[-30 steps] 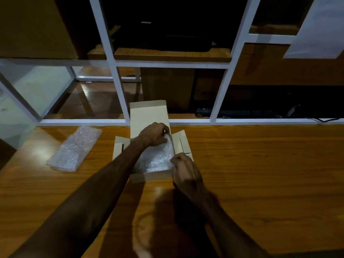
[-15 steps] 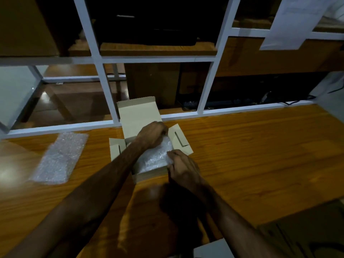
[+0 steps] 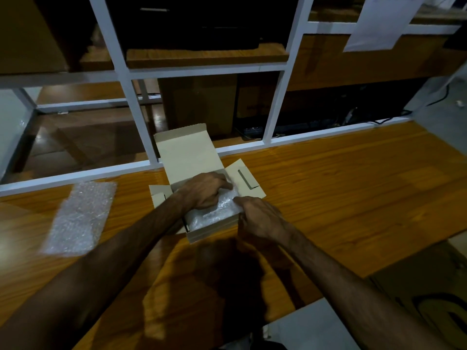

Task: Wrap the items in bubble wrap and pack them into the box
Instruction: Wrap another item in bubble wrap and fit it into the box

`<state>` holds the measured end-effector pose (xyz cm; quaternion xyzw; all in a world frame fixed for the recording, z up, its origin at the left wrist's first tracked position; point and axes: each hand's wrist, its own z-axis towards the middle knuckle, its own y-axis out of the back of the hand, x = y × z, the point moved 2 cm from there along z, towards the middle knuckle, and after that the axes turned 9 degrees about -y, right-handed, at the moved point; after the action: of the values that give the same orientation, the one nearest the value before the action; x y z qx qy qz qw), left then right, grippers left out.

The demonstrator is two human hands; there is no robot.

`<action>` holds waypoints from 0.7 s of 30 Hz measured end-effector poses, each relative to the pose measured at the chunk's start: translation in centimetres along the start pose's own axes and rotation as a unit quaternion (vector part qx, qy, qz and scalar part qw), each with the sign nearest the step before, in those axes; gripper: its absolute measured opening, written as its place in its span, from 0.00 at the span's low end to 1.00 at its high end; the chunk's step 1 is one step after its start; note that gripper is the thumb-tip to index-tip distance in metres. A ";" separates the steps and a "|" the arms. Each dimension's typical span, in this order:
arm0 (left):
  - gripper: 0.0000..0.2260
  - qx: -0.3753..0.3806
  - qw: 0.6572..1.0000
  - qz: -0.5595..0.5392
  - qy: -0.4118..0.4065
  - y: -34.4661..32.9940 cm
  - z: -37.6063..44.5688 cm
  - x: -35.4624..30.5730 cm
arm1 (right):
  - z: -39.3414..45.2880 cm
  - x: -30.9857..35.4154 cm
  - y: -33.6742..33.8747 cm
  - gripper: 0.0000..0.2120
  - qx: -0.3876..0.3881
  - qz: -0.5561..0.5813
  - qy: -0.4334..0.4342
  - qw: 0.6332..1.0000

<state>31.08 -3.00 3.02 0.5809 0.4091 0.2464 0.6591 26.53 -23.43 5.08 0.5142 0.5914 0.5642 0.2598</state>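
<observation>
Hands both down in the box (image 3: 214, 232): left hand (image 3: 202, 189) presses the bubble-wrapped item (image 3: 214, 210) flat, fingers curled onto it; right hand (image 3: 260, 218) pinches its near corner. I read this as seating it so the lid (image 3: 184, 150) closes. Spare bubble wrap (image 3: 80, 218) lies well left.

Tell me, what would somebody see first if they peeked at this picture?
Two hands meet at a small open cardboard box in the middle of the wooden table: the left hand and the right hand press on a bubble-wrapped bundle inside it. A loose sheet of bubble wrap lies flat to the left of the box.
</observation>
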 end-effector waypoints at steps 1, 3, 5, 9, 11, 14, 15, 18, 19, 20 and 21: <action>0.22 -0.002 1.000 0.001 0.000 -0.5 -0.1 0.5 | 0.2 0.0 -0.1 0.34 -0.002 -0.007 0.003 1.000; 0.24 0.006 1.000 0.005 0.000 -1.2 -0.2 1.5 | 0.6 0.1 0.0 0.35 0.000 -0.024 0.002 1.000; 0.24 0.022 1.000 -0.004 0.008 -1.1 0.0 1.5 | 1.0 0.0 0.2 0.35 0.010 -0.043 0.005 0.999; 0.29 0.044 0.999 0.010 -0.017 0.4 0.5 -0.2 | 1.3 0.2 0.3 0.28 -0.001 -0.075 0.015 0.997; 0.28 0.046 0.998 0.022 -0.027 0.2 0.4 0.2 | 0.9 0.3 -0.2 0.27 -0.009 -0.063 0.020 0.998; 0.24 0.055 0.998 0.010 -0.003 0.1 0.2 1.0 | 0.5 -0.1 -0.5 0.28 0.001 -0.048 0.023 0.999; 0.23 0.059 0.998 0.012 -0.007 0.3 0.3 0.9 | 0.5 -0.2 -0.5 0.29 -0.004 -0.041 0.027 0.999; 0.21 0.066 0.998 0.008 -0.016 0.8 0.9 0.0 | 0.8 -0.4 -0.3 0.28 -0.002 -0.036 0.028 0.999; 0.22 0.064 0.998 0.010 -0.020 0.8 1.0 0.0 | 1.0 -0.4 -0.4 0.28 -0.001 -0.037 0.025 0.999; 0.24 0.066 0.998 0.013 -0.022 0.9 1.0 -0.1 | 1.2 -0.3 -0.4 0.27 -0.003 -0.038 0.021 0.999; 0.25 0.072 0.997 0.014 -0.023 0.9 1.0 0.0 | 1.5 -0.2 -0.4 0.25 -0.010 -0.038 0.014 0.999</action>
<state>32.03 -3.37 3.87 0.6379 0.4024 0.2121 0.6214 27.78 -22.94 4.34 0.4806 0.6085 0.5670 0.2780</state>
